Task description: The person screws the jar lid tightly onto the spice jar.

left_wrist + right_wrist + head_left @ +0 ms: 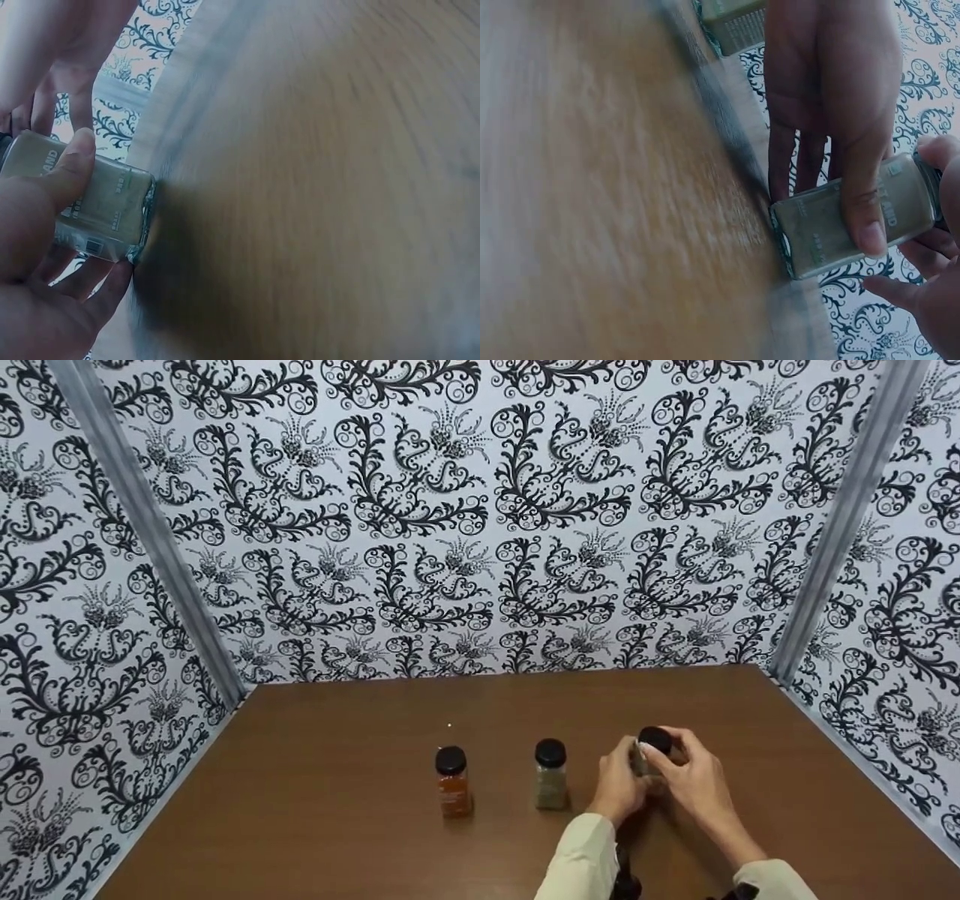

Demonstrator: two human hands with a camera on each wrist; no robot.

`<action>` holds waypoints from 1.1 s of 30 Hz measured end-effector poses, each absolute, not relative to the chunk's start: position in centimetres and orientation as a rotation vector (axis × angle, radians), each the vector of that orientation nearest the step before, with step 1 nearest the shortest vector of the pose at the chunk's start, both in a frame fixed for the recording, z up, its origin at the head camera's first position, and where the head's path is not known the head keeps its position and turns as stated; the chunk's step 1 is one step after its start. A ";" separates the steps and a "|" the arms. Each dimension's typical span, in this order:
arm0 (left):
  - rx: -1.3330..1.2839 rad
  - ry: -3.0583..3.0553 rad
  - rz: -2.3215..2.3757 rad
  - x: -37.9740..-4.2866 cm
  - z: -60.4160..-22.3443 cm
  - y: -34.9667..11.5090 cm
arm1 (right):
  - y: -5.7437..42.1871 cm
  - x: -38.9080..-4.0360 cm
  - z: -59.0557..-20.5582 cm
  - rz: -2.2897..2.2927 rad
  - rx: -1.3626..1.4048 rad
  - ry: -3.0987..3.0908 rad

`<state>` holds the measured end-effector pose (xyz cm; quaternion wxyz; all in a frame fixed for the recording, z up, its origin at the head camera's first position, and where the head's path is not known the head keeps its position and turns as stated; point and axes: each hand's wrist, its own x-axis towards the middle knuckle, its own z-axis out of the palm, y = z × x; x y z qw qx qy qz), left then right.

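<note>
At the right of the table, both hands are on one glass spice jar [817, 229] with a black cap [655, 739] and a dull green-brown filling. My left hand [620, 781] grips the jar's body, its thumb laid across the label side, as the left wrist view shows. From above, my right hand [699, 780] holds the black cap between thumb and fingers. The jar's base is at or just above the tabletop; I cannot tell which. To the left stands a second spice jar [551, 784] with green contents, and farther left an orange-red one [454, 795], both black-capped and upright.
The brown wooden table [337, 825] is enclosed by patterned black-and-white walls [427, 510] at the back and sides. Grey strips [142, 525] run down the corners. Close by on the left, the green jar stands near my left forearm.
</note>
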<state>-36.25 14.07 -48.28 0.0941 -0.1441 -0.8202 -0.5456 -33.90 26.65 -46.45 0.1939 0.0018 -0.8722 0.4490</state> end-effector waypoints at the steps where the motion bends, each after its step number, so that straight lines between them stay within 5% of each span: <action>1: -0.425 -2.433 -1.620 -36.3 -48.3 14.0 | 26.5 -33.9 -46.5 1.260 0.005 -2.442; 18: -0.406 -2.579 -1.497 -35.6 -47.7 13.6 | 26.3 -34.1 -46.0 1.441 -0.060 -2.415; 33: -0.278 -2.581 -1.549 -34.5 -42.2 13.7 | 28.9 -33.7 -44.3 1.450 0.024 -2.394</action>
